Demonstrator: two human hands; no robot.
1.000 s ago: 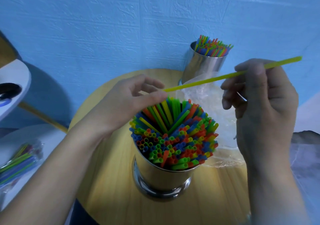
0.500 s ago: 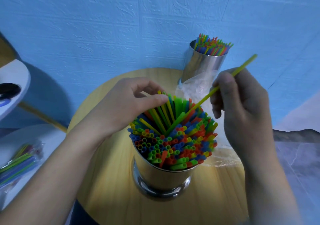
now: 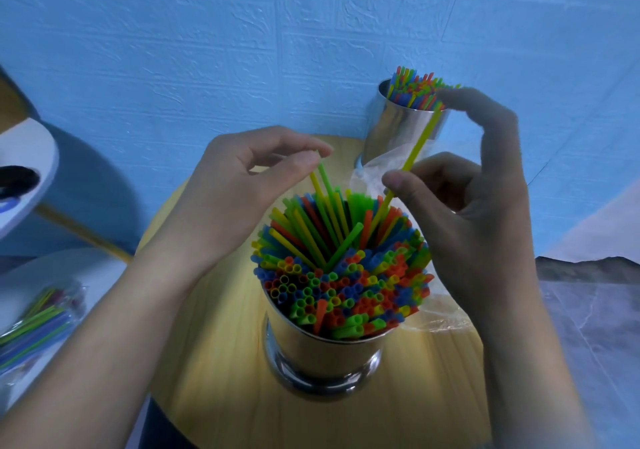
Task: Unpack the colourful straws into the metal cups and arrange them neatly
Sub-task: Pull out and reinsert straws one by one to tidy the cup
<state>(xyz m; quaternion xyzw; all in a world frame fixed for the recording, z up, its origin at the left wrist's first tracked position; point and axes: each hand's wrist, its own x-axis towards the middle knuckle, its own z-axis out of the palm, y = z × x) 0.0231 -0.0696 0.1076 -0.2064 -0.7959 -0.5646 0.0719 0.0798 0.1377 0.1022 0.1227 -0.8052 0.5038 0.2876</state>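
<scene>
Gripping a single yellow straw (image 3: 415, 150) with the right hand (image 3: 478, 213): thumb against the lower shaft, forefinger capping the top end, presumably to steer and press downward at once. Held steeply tilted, lower end dipped among the packed straws (image 3: 343, 275) in the near metal cup (image 3: 322, 351), directly below and between both hands. Aimed at the looser far side of the bundle, probably because the near side looks jammed tight (open ends flush, hardly a gap).

Reaching in with the left hand (image 3: 235, 192), fingers loosely curled, thumb at the tips of two raised straws (image 3: 317, 178), one yellow and one green. Touching or pinching, cannot tell. Likely leaning those aside to open a slot for the incoming one.

Just beyond the right fingertips, a second metal cup (image 3: 398, 130), also filled. Between that cup and the right hand, crumpled clear wrapping (image 3: 374, 171), seemingly emptied. Well off the left forearm, a pack of straws (image 3: 38, 324) in plastic.

Close to full here, judging by the crowding. Some risk of buckling so thin a straw if forced.
</scene>
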